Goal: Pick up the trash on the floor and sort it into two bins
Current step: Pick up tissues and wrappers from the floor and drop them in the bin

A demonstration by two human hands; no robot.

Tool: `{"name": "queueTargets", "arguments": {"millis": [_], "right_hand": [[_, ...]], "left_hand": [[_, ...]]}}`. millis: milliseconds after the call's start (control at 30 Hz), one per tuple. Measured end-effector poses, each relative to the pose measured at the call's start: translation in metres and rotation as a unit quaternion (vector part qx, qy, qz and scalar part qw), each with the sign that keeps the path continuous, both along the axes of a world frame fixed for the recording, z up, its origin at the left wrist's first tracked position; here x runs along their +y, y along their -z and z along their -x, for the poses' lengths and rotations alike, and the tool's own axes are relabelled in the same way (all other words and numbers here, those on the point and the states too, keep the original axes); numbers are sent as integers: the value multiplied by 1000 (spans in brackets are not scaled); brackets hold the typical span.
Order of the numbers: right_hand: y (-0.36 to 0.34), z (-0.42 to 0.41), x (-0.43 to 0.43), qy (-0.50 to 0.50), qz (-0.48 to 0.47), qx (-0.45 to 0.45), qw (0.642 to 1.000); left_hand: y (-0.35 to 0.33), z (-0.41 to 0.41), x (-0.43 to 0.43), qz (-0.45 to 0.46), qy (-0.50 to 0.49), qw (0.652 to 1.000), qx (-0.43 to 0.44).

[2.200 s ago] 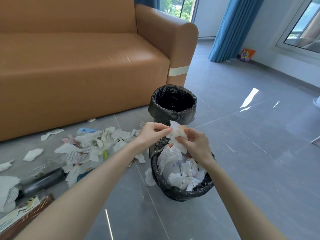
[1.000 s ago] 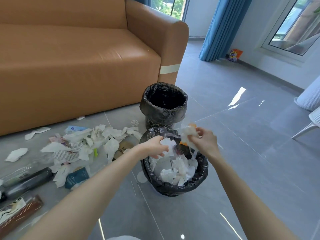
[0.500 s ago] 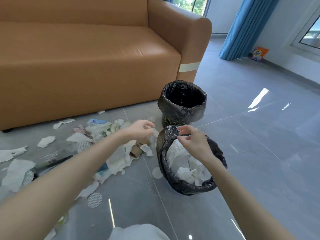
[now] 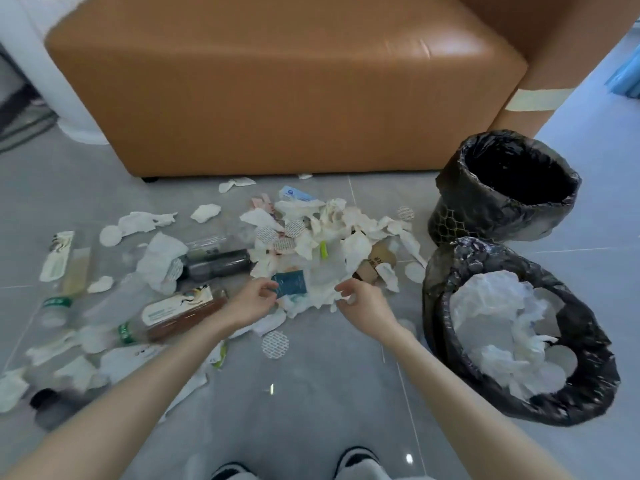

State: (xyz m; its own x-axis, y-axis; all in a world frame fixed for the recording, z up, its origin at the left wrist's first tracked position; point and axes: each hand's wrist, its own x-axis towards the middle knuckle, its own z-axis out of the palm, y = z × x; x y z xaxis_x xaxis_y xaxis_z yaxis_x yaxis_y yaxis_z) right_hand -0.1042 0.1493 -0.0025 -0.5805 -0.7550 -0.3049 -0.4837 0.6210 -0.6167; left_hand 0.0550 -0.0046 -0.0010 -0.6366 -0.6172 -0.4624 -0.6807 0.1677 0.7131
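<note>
A pile of white tissue scraps (image 4: 329, 233) lies on the grey floor in front of the sofa, mixed with round pads, a cardboard tube (image 4: 376, 260) and a dark teal packet (image 4: 290, 283). My left hand (image 4: 251, 301) reaches the packet's left edge, thumb and fingertips spread around it. My right hand (image 4: 362, 301) hovers over a white paper sheet, fingers loosely curled and holding nothing. To the right stand two bins lined with black bags: the near bin (image 4: 437, 306) holds crumpled white paper, the far bin (image 4: 450, 188) looks empty inside.
A dark bottle (image 4: 216, 263), a brown drink bottle (image 4: 180, 311) and flat sachets (image 4: 57, 256) lie on the left floor among more scraps. The orange sofa (image 4: 277, 81) blocks the back. My shoes (image 4: 356, 459) show at the bottom edge.
Both hands left the near bin after dropping the paper and moved left and down to the pile. My view swung down from the bins to the floor.
</note>
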Motion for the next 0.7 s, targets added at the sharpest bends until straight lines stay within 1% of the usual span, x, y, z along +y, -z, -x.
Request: {"name": "queueTargets", "arguments": {"millis": [100,200,333,467,567,633,700], "right_hand": [[35,-6,-18,-36,-28,-9,999],[67,-15,-38,-94,-58,-3,994],[96,-32,-64,-153,-69,-1,986],[124,-54,-75,-223,-98,-9,970],[140,-70,-72,-266,-106,-9,958],[149,-79,-70,-275,-95,15,957],[157,-86,-67,-281,-98,64,952]], "left_hand": [[36,-26,-6,36,1,998,-48],[70,-44,-11,71,16,995,-69],[108,-61,-12,97,29,988,-116],[128,-71,-7,142,77,970,-184],[138,-77,0,184,99,954,-214],[145,-81,6,199,99,949,-223],[151,-82,12,211,98,945,-229]]}}
